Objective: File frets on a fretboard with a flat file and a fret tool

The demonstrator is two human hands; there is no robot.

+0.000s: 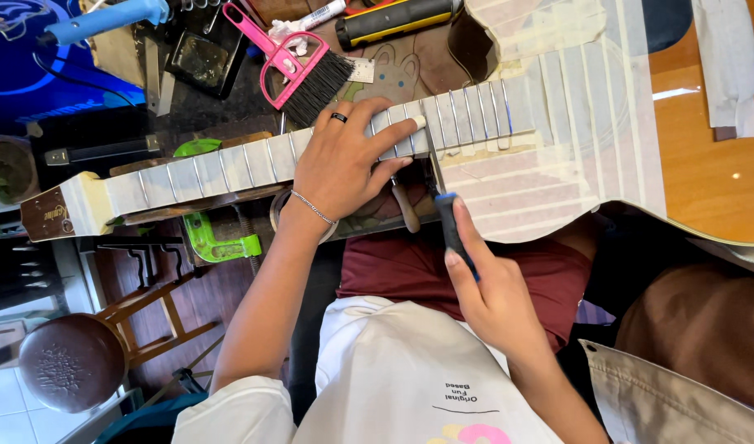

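An acoustic guitar lies across the bench, its neck (229, 168) and the top around it covered in pale masking tape, metal frets showing between the strips. My left hand (344, 160) rests flat on the fretboard, fingers spread, a ring on one finger and a bracelet at the wrist. My right hand (492, 296) grips a slim tool with a blue and black handle (451, 226), whose metal tip touches the neck's near edge by the upper frets. The orange guitar body (706, 164) fills the right side.
A pink hand brush (299, 70) lies beyond the neck among clutter, with a yellow and black tool (397, 20). A green clamp (217, 238) sits under the neck. A wooden-handled tool (406, 210) lies below my left hand. A brown stool (73, 362) stands lower left.
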